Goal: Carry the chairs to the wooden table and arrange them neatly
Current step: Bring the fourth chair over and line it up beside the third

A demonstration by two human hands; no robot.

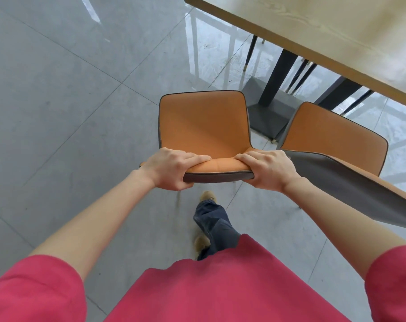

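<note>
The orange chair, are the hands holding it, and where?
Yes. Both hands, left and right, grip the orange chair by the top edge of its backrest.

A glossy grey tiled floor [58,108] carries the wooden table [336,31] on its dark pedestal base [267,108], and just beside this base, on the near side, stands a second orange chair [332,138].

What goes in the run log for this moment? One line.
left hand + right hand: grip orange chair backrest | second orange chair: right, beside | wooden table: ahead
</note>
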